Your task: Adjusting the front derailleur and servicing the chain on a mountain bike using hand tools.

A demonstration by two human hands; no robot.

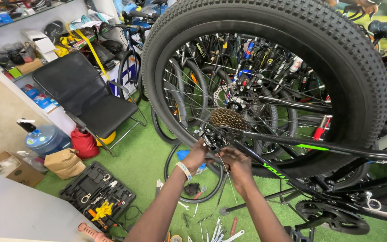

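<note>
1. My left hand [196,154] is up at the derailleur [215,140], fingers curled around its near side; a pale wristband [184,170] sits on that wrist.
2. My right hand [236,162] is just beside the left, below and right of the derailleur, thumb and fingers pressed together on a thin cable [227,179] that runs down from it.
3. How tightly the left hand holds I cannot tell, since the fingertips are hidden behind the derailleur.
4. The derailleur hangs just below the brown cassette [227,118], at the hub of the big knobby rear wheel [265,85] on a black frame [319,148].
5. The crank [332,215] shows low on the right.
6. On the green floor [139,157] under my arms lie loose wrenches [216,231] and a black inner tube [171,170].
7. An open tool case [97,195] lies to the left.
8. Further left are a black folding chair [83,96], a red bag [84,143], a brown paper bag [64,162] and a blue water jug [45,139].
9. More bicycles [229,58] stand behind the wheel.
</note>
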